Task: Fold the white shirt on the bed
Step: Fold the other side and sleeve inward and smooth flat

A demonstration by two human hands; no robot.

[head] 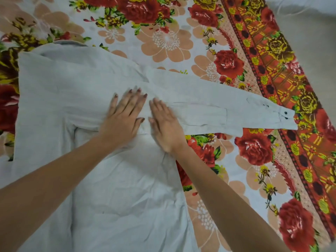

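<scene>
The white shirt (63,88) lies flat on the flowery bed sheet (163,40). It covers the left and near part of the bed. Its collar (72,43) is at the far left. One long sleeve (218,106) sticks out to the right, and its cuff (287,119) with two dark buttons (285,113) lies on the red border of the sheet.

Both hands lie side by side where the sleeve meets the body of the shirt. The left hand (125,115) is flat with its fingers spread, pressing down on the cloth. The right hand (163,124) is flat too, just beside it, with its fingers straight and close together. Neither hand is holding anything.

This looks like an early step: smoothing the shirt so it lies neat before the sleeve gets folded. The body near the person is a bit wrinkly.

Next, one hand will likely need to reach far right, pinch the cuff, and bring the sleeve over onto the body. The other hand should keep the shoulder pressed down so the cloth does not slide.
</scene>
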